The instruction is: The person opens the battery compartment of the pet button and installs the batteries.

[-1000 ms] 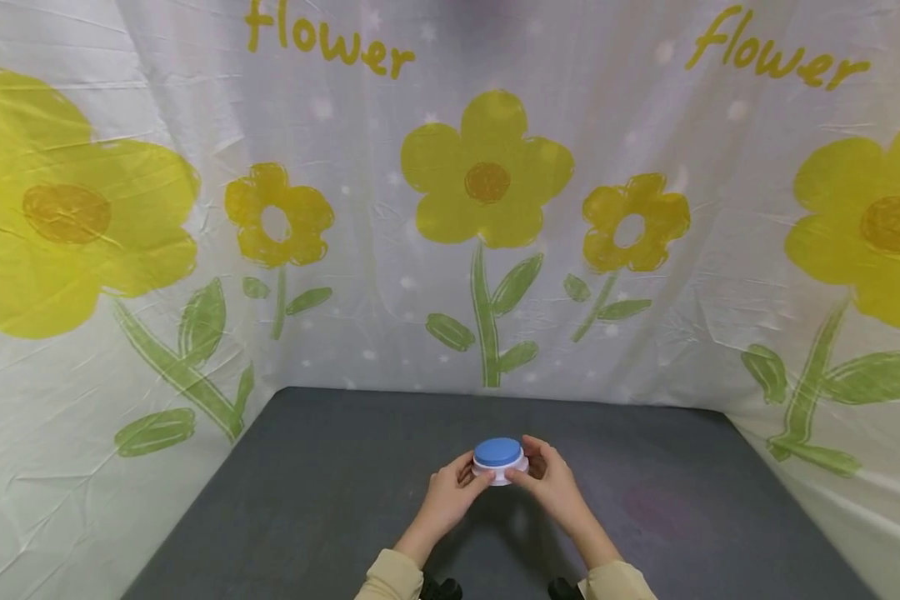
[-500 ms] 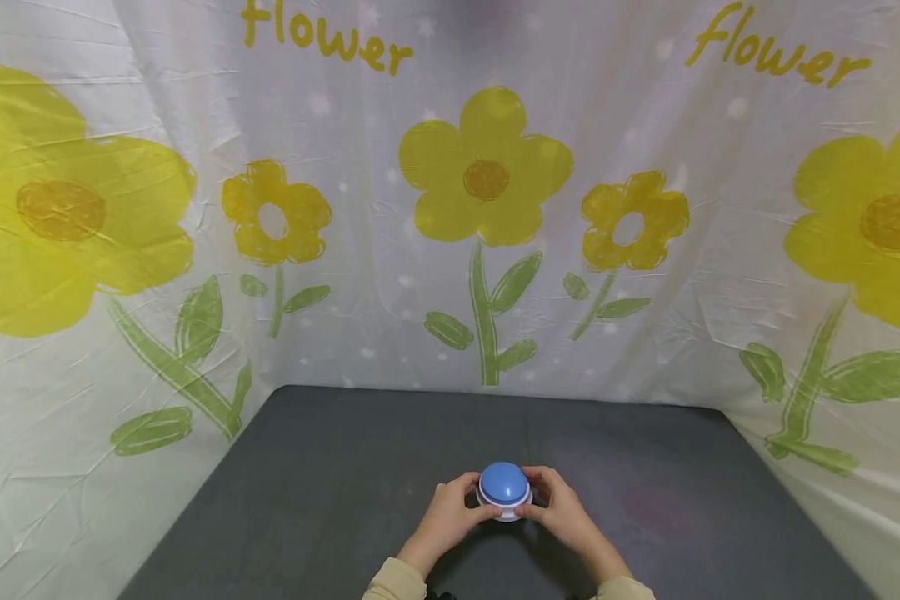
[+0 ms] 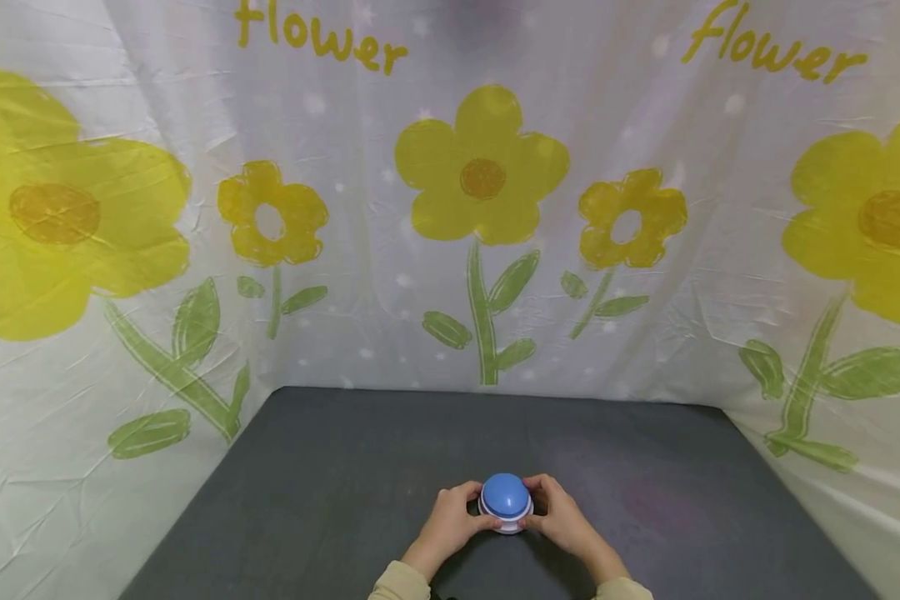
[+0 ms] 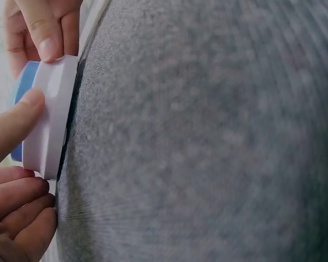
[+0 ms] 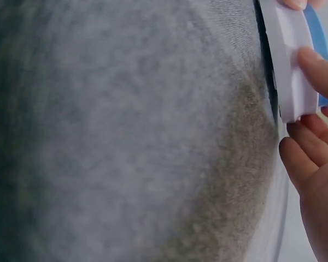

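Observation:
A round push button (image 3: 506,497) with a blue domed top and a white base is upright at the near middle of the table. Its underside lies at the dark grey surface, with a thin dark line between them in both wrist views. My left hand (image 3: 452,523) grips the base from the left, its thumb (image 4: 31,101) on the near side and fingers curled round the far side. From the right, my right hand (image 3: 562,518) holds the base in the same way, thumb (image 5: 311,57) in front. The two thumbs are close together on the white rim.
The dark grey table (image 3: 345,467) stretches away on all sides of the hands. A white cloth backdrop (image 3: 375,275) printed with yellow flowers and the word "flower" hangs behind it and along both sides.
Both hands have brought the push button nearer to me and down to the table. Its top, seen flatter before, now shows as a full dome. The grip on it stays the same.

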Demonstrator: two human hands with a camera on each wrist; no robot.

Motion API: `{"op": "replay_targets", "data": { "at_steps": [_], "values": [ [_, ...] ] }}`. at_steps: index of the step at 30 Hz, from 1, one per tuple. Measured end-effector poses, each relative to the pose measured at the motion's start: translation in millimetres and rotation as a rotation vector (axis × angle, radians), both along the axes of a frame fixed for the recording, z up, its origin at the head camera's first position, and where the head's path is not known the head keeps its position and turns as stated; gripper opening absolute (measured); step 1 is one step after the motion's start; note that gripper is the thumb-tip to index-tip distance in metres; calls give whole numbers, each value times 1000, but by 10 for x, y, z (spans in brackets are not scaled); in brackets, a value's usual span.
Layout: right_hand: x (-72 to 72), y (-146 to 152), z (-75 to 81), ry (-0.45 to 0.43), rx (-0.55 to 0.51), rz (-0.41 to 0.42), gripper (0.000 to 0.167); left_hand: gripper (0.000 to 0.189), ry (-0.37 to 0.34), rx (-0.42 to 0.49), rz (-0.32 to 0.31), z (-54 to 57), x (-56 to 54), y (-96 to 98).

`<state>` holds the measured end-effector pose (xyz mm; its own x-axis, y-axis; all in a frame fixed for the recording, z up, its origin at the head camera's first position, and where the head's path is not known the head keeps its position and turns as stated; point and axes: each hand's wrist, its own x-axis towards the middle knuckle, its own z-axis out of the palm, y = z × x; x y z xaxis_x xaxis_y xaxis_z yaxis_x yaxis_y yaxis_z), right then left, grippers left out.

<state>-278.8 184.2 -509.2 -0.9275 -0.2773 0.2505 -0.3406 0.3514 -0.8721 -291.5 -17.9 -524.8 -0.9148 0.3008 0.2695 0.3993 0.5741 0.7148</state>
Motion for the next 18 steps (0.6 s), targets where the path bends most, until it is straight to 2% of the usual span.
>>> {"op": "replay_targets", "data": {
  "at_steps": [10,15,18],
  "values": [
    [-27,27,-28,-17,27,31,54,48,9,-4,-3,-11,-2,-31],
    [-34,123,46,-102,54,93,57,53,-2,-14,-10,13,15,-87],
    [-13,233,122,-145,107,107,53,51,-11,-86,-7,81,43,-174]
  ]
}}
